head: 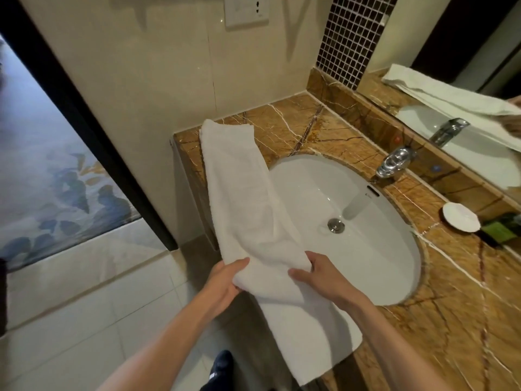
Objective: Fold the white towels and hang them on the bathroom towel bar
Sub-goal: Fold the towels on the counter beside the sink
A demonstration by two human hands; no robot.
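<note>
A long white towel (pixel 239 193) lies folded lengthwise along the front edge of the brown marble counter (pixel 296 128), partly over the rim of the white sink (pixel 366 221). Its near end hangs down past the counter edge. My left hand (pixel 222 283) grips the towel's left side near its middle, thumb on top. My right hand (pixel 318 275) pinches the towel's right edge, just beside the sink rim. No towel bar is in view.
A chrome faucet (pixel 394 162) stands behind the sink. A white soap dish (pixel 461 217) and a green packet (pixel 499 231) sit on the counter at right. A mirror (pixel 465 94) reflects the towel. At left, a dark door frame (pixel 70 108) and tiled floor (pixel 70 320).
</note>
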